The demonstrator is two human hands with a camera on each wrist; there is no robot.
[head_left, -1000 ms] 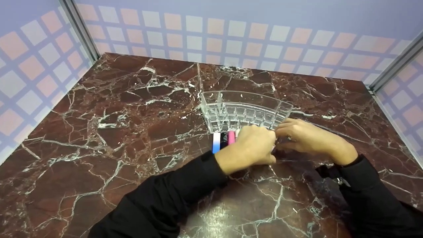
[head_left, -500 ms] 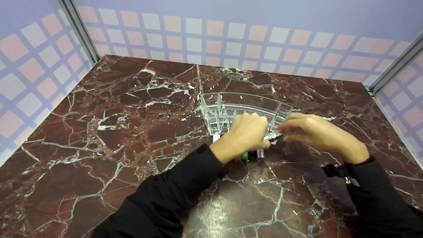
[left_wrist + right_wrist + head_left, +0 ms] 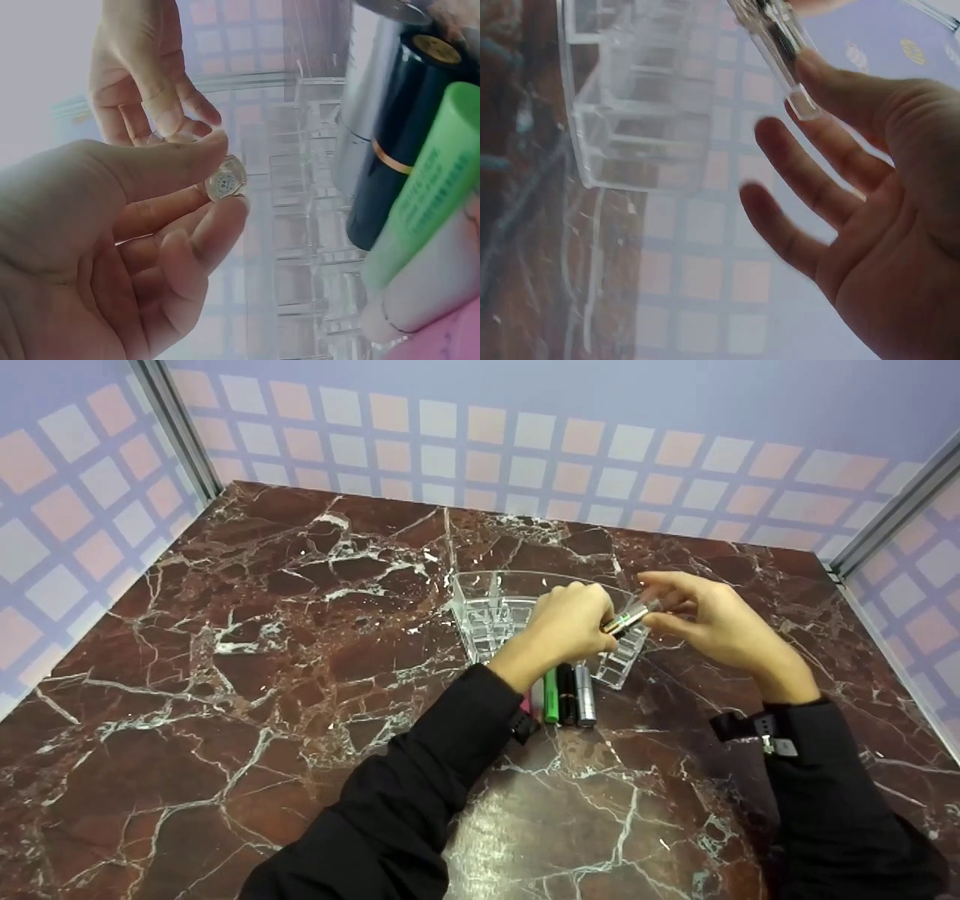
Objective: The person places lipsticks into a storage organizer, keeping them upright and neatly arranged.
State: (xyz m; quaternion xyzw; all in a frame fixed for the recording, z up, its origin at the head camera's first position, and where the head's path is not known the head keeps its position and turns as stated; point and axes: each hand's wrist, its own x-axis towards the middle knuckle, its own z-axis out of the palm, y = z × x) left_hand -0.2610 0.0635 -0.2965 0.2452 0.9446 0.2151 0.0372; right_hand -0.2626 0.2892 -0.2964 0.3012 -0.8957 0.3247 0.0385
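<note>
In the head view my left hand [image 3: 566,619] and right hand [image 3: 712,619] meet over a slim lipstick tube [image 3: 628,619], held tilted above the clear acrylic organizer [image 3: 474,615]. The left thumb and fingers pinch its dark, gold-tinted end, whose round label [image 3: 226,182] faces the left wrist camera. At the other end, the right thumb and forefinger pinch the transparent part [image 3: 802,103]; the other right fingers are spread. A silver tube [image 3: 585,697], a black tube [image 3: 567,697], a green tube [image 3: 551,697] and a pink tube [image 3: 526,703] line the organizer's front.
The organizer's compartments [image 3: 296,217] sit behind the row of tubes; my left arm covers part of both. A dark marbled tabletop [image 3: 300,660] surrounds them. Tiled wall panels [image 3: 487,450] close off the back and sides.
Both hands have risen and moved away from me, lifting the lipstick off the row to above the organizer. The green, black and silver tubes have come into view.
</note>
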